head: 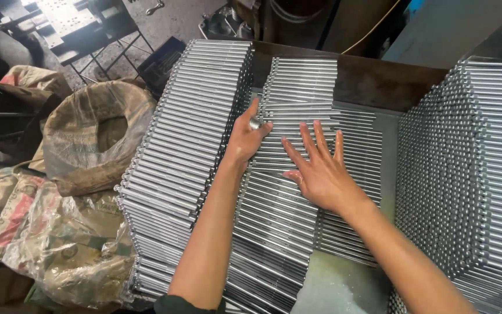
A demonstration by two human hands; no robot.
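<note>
Both hands are down on the middle stack of steel rods (pixel 286 192), whose long axes run left to right across the view, tilting slightly up to the right, ends facing the neighbouring piles. The left hand (pixel 245 139) has fingers curled, pinching one rod end at the stack's left edge, while the right hand (pixel 321 168) lies flat, fingers spread, holding nothing. Three rod stacks show, middle, left stack (pixel 187 134) and right stack (pixel 472 168), rods far too many to count, plus one wrapped wire coil (pixel 97 136).
</note>
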